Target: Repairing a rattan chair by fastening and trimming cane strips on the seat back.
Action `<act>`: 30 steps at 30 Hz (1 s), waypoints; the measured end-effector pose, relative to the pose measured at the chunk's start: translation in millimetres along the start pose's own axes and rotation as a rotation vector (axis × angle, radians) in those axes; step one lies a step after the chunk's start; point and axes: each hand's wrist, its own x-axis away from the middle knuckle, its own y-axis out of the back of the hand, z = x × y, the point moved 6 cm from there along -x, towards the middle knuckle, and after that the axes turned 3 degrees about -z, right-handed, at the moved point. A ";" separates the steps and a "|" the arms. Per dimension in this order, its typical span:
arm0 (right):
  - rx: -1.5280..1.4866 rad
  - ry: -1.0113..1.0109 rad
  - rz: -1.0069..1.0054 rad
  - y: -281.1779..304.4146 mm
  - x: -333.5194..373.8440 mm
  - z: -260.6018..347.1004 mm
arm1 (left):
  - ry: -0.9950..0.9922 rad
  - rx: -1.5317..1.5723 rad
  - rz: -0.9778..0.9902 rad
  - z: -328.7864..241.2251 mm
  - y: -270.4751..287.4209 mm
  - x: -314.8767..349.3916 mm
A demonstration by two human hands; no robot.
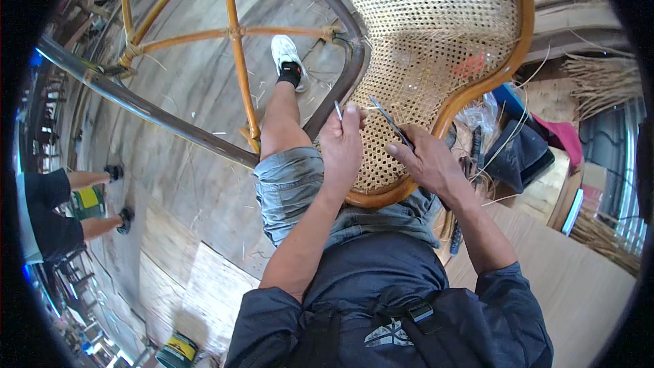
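Observation:
A chair with a woven cane seat and back [392, 75], edged in orange-brown bent rattan, lies over my lap. My left hand [343, 150] is closed above the seat's left side, with a thin pale metal rod [338, 110] poking up from its fingers. A short pale strand [370, 108] shows beside its fingertips. My right hand [429, 162] grips a slim, pointed metal tool [390, 121] whose tip reaches toward that strand. The tool's handle is hidden in my palm, so its exact kind is unclear.
A dark curved frame [163, 119] with rattan braces [235, 48] stands at the left. On the right are a dark pouch [521, 157], a pink cloth [562, 138] and bundled cane strips [603, 82]. Another person's legs [88, 180] and a green-yellow tin [180, 349] are at far left.

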 end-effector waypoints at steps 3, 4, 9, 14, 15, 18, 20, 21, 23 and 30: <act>0.023 -0.029 0.098 -5.5 8.5 -10.3 | -0.033 -0.036 0.014 -0.3 4.0 11.5; 0.053 -0.027 0.052 -6.9 10.0 -19.0 | -0.054 -0.071 0.030 -1.4 5.5 12.3; -0.504 -0.167 0.044 -4.7 32.0 -58.2 | 0.186 0.006 -0.078 14.3 24.2 -18.7; -0.316 -0.236 0.068 21.4 -20.1 -53.5 | -0.056 -0.433 -0.066 42.4 23.6 -79.5; -0.200 -0.239 0.085 23.5 -40.9 -53.7 | -0.134 -0.508 -0.058 44.1 19.1 -95.0; -0.078 -0.269 0.072 12.4 -117.2 -91.3 | -0.242 -0.606 -0.038 51.9 -8.6 -139.4; 0.033 -0.268 0.126 11.0 -151.1 -77.8 | -0.269 -0.642 -0.044 55.7 -20.1 -164.3; 0.135 -0.262 0.167 8.7 -166.6 -74.4 | -0.267 -0.679 -0.009 59.7 -27.3 -175.6; -0.005 -0.341 0.181 -3.2 -193.8 -93.6 | -0.250 -0.709 0.031 72.8 -40.6 -196.5; 0.026 -0.315 0.276 -26.5 -240.5 -112.2 | -0.296 -0.838 0.017 98.8 -66.5 -226.0</act>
